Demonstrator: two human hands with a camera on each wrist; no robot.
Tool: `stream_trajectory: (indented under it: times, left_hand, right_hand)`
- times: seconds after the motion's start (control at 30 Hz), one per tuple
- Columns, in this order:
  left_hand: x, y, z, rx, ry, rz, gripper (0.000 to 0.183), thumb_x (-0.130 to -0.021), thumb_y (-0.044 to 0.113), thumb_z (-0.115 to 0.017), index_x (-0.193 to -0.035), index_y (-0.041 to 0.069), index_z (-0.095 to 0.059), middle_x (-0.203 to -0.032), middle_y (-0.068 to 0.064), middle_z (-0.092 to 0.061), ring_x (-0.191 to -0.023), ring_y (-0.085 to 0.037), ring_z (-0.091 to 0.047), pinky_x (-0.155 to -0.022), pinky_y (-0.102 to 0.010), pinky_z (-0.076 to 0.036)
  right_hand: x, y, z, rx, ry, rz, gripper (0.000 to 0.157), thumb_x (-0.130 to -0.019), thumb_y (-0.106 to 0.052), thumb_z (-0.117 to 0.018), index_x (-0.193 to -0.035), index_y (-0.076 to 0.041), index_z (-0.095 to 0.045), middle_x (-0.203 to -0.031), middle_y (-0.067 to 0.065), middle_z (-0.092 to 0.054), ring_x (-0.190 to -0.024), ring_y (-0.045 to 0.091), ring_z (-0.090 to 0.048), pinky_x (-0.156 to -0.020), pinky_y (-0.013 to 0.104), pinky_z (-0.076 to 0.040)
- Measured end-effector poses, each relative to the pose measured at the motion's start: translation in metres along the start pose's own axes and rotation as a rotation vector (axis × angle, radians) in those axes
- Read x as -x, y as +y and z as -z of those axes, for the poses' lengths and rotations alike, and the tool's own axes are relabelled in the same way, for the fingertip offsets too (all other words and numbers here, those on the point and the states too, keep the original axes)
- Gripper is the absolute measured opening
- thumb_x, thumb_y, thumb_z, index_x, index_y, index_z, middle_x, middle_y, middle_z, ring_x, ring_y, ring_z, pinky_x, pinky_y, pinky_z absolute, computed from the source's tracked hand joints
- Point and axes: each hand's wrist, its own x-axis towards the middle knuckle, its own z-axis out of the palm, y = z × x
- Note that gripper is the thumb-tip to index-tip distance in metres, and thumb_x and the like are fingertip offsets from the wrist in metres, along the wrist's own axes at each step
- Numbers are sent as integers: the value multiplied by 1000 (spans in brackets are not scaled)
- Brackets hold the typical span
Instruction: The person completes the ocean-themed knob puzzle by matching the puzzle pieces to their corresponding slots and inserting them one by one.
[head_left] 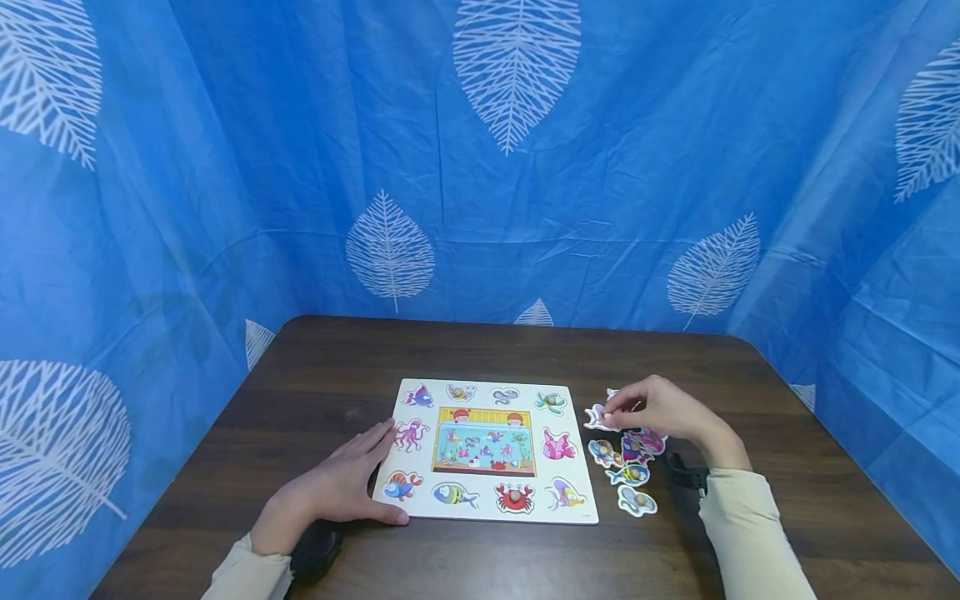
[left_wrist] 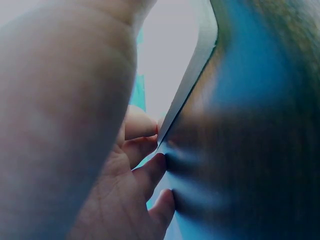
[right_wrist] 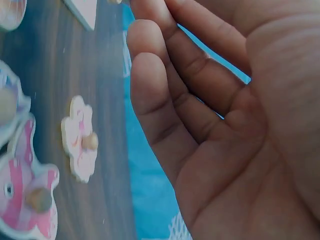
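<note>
A white wooden peg puzzle board (head_left: 487, 512) with printed sea animals and an aquarium picture lies flat on the table. My left hand (head_left: 341, 479) rests at its left edge, thumb by the front-left corner, fingers stretched along the side; the left wrist view shows the fingertips against the board's edge (left_wrist: 187, 87). Just right of the board, my right hand (head_left: 667, 410) pinches a pale purple-and-white puzzle piece (head_left: 594, 417) between thumb and fingers. In the right wrist view the fingertips (right_wrist: 149, 75) are curled, and the pinched piece is mostly out of frame.
Several loose knobbed pieces lie right of the board, among them a striped fish piece (head_left: 628, 474), a grey-white piece (head_left: 637, 501) and a pink piece (right_wrist: 77, 142). A red crab (head_left: 514, 498) sits on the board. Blue curtain (head_left: 480, 250) surrounds the dark wooden table (head_left: 480, 567).
</note>
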Motion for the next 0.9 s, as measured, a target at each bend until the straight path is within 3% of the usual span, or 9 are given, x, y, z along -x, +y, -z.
stream_trajectory:
  times: [0.37,0.9]
  left_hand:
    - [0,-1,-1,2,2,-2,128,-69,66,-86,-162,2,-27,-171,-16,-20,-156,-41,-21,-123,-65,-22]
    - [1,0,-1,1,-1,4,129,-69,66,-86,-163,2,-25,-171,-16,-19,-156,-41,-21,-122,-67,-23]
  right_hand:
    - [-8,-28,-23,4,-158,141,7,-90,-22,-81,-95,-20,-78,-83,-8,-70,-73,9,-60,-67,23,-56]
    - [2,-37,-48,-44,-329,174,11,-87,-26,-84,-92,-19,-77,-77,-11,-66,-68,4,-56,-63,20,-50]
